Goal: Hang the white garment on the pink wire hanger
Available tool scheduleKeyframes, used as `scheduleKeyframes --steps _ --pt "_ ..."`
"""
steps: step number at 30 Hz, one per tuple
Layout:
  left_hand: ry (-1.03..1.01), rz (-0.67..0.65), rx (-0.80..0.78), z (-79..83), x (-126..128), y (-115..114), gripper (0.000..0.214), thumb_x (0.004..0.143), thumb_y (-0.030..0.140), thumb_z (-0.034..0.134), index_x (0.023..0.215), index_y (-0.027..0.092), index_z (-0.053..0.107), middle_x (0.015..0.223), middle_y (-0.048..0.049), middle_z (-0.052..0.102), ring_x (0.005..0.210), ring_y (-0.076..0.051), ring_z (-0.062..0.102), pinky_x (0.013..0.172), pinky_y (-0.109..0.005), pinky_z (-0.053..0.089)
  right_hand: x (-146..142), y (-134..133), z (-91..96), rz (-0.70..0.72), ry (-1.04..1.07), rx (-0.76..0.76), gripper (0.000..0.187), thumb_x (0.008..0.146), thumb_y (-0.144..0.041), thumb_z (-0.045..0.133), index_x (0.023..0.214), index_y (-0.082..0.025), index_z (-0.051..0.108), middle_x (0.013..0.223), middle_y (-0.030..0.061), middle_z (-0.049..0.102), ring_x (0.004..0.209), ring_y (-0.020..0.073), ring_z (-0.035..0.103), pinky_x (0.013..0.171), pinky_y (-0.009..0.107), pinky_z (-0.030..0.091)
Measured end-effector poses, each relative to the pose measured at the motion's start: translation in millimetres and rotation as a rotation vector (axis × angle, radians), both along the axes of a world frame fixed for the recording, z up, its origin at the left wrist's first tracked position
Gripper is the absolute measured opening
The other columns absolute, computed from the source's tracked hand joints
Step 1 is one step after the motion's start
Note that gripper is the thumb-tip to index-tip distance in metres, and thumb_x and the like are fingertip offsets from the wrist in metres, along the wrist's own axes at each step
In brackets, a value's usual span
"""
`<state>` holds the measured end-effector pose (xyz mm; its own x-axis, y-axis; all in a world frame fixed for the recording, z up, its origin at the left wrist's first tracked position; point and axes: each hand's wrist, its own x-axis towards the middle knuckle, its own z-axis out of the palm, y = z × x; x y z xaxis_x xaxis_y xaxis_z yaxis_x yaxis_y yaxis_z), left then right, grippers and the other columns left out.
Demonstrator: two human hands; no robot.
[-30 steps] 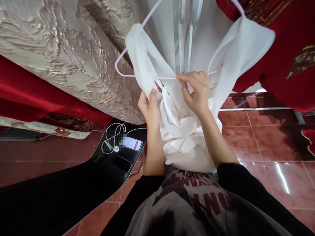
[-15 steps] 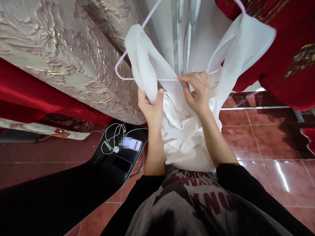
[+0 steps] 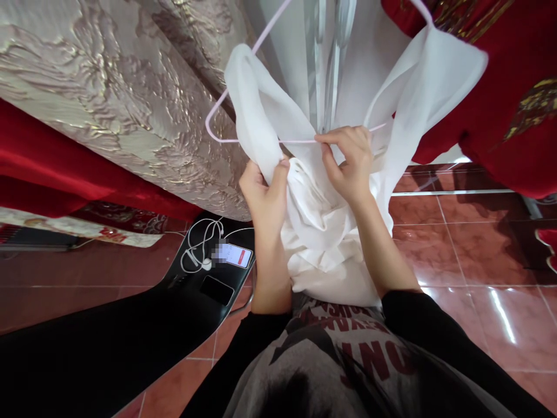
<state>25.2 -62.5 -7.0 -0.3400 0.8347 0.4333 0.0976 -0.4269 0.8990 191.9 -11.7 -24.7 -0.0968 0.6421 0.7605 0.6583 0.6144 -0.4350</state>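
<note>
A pale pink clothes hanger (image 3: 216, 114) carries white fabric (image 3: 324, 238), which drapes over both of its sloping arms and gathers in folds down to my lap. My left hand (image 3: 266, 188) is closed around the hanging fold on the left, thumb pressed on the cloth just below the hanger's bottom bar. On the middle of that bar my right hand (image 3: 348, 157) pinches with thumb side and fingers, in front of the fabric. The hanger's top lies outside the view, and part of its bar is hidden behind my right hand and the cloth.
On the left, a black chair (image 3: 174, 302) bears a lit phone (image 3: 237, 254), a dark phone (image 3: 217, 289) and white earphones (image 3: 191, 255). Embossed beige fabric (image 3: 122, 110) hangs close on the left, red cloth (image 3: 513, 110) on the right. Red tiles (image 3: 483, 249) cover the floor.
My left hand has shifted slightly left and down and gripped the cloth more closely, drawing the left fold a little to the right. My right hand stays on the bar.
</note>
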Motion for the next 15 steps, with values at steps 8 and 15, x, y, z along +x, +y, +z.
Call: scheduleKeyframes --steps 8,15 --pt "-0.153 -0.487 0.071 85.3 -17 7 0.022 0.093 0.0 0.058 0.089 0.012 0.077 0.072 -0.0042 0.063 0.067 -0.018 0.064 0.074 -0.033 0.059 7 -8 11.4 0.001 0.011 0.051 0.029 0.1 -0.036 0.04 0.098 -0.023 0.067 0.091 0.003 0.064 0.087 0.0151 0.056 0.094 0.039 0.044" --pt "-0.69 -0.497 0.013 102.7 -54 29 0.046 0.112 0.017 0.021 0.094 0.016 0.064 0.098 0.0001 0.071 0.109 -0.009 0.065 0.098 -0.021 0.054 -3 0 3.9 0.034 0.02 0.059 0.028 0.1 -0.034 0.039 0.103 -0.022 0.064 0.093 0.0037 0.062 0.09 0.0151 0.055 0.098 0.041 0.043"
